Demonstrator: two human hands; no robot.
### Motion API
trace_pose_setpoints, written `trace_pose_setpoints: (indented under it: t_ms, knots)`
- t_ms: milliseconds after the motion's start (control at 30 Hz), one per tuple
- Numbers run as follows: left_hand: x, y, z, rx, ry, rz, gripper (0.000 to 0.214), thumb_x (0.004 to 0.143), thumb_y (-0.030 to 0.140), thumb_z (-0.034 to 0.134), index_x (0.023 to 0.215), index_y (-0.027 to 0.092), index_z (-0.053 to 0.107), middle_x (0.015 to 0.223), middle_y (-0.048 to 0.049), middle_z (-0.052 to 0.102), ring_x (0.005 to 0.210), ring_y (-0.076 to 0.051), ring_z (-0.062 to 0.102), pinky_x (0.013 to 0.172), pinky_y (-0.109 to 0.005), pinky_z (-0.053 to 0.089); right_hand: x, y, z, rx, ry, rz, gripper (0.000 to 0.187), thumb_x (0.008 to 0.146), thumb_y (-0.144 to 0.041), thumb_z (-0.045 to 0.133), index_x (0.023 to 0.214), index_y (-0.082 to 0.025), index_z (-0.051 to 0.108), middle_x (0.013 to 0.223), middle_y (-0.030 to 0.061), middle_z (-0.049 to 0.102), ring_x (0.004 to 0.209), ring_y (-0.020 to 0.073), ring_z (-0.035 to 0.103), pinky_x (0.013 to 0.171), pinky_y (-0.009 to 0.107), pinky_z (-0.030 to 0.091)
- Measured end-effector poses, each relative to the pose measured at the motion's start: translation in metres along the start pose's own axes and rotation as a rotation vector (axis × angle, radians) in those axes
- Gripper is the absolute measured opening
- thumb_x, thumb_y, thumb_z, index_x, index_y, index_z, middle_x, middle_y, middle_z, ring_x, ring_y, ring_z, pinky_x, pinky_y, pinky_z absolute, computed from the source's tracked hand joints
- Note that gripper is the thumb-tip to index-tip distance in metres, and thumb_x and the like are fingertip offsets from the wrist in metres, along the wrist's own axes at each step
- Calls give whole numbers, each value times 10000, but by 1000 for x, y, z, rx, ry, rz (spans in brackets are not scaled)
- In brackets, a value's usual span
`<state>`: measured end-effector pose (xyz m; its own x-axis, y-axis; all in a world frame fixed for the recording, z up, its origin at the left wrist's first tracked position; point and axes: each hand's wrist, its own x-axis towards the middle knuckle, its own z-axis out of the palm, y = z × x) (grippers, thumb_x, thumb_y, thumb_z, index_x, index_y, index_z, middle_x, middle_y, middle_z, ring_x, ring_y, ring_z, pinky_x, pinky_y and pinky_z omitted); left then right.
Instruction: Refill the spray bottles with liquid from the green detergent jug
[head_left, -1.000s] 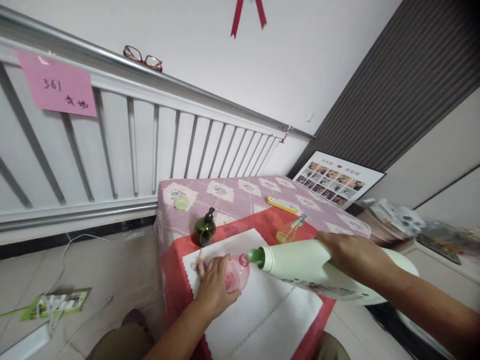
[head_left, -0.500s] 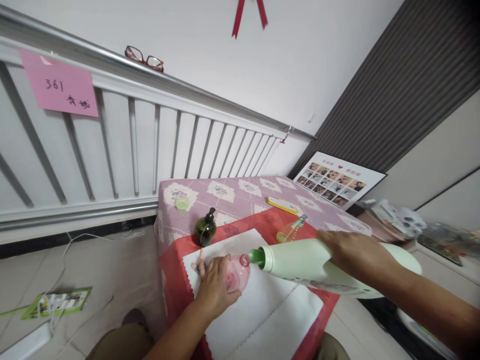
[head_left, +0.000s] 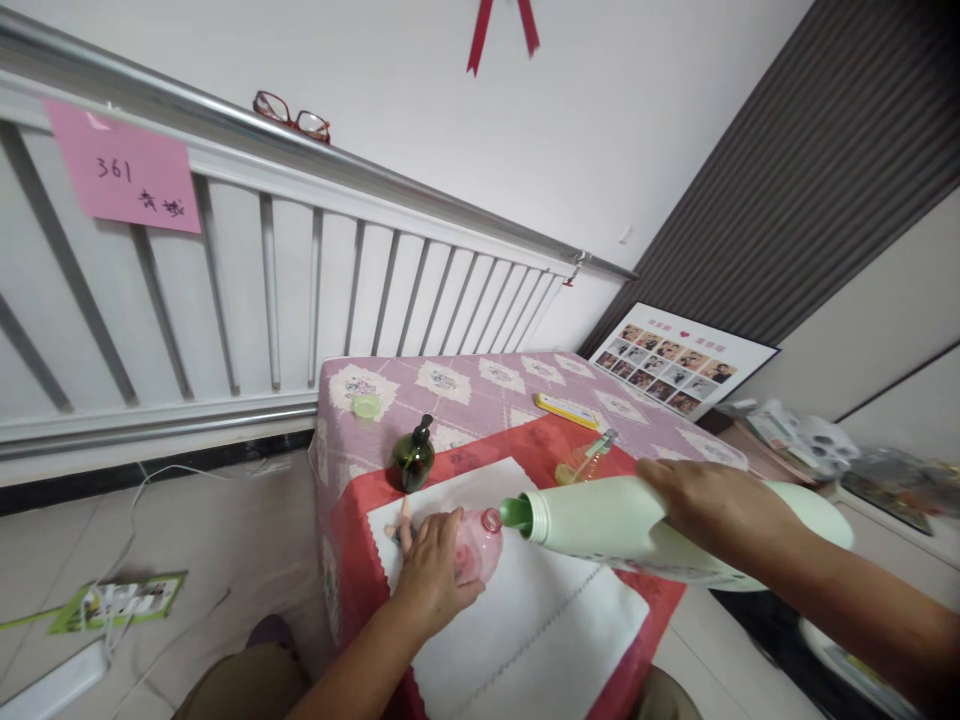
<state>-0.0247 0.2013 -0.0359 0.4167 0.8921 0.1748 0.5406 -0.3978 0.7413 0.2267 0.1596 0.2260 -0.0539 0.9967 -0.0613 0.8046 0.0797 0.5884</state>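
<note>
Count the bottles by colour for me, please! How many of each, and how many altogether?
Pale green bottle: 1
See-through pink bottle: 1
Dark green pump bottle: 1
See-through yellowish bottle: 1
Total: 4 bottles
</note>
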Motion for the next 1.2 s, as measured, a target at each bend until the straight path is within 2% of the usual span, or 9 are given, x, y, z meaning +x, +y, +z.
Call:
trace_pose_setpoints:
  t_ms: [300,567,767,1200]
  knots:
    - [0,0,-1,-10,15,10,844,649,399,700,1398,230,349,1376,-114,525,1311,-297,411,1149,-558,-90,-1,0,-1,-3,24,-24,93,759,-184,558,840,-229,543,758,54,689,711,272,684,536,290,348]
    - [-1,1,-2,2,-20,-14,857,657,408,696,1413,229,335,1407,-122,498,1333,-306,389,1147,-569,-79,-2,1,-2,4,55,-56,90,752,-178,564,822,-226,535,740,56,675,694,265,674,546,302,363]
    - [0,1,-2,9,-1,-2,860,655,397,708,1410,220,335,1392,-116,512,1323,-305,402,1153,-576,-59,-3,-2,-7,15,11,-27,95,775,-167,527,849,-220,551,805,81,702,723,274,683,544,302,371]
    - [0,1,-2,11,-7,-8,867,641,418,715,1402,240,340,1391,-104,509,1319,-295,408,1156,-561,-64,-3,-1,-4,-7,43,-40,78,782,-176,538,841,-226,545,760,53,685,705,266,681,546,297,361]
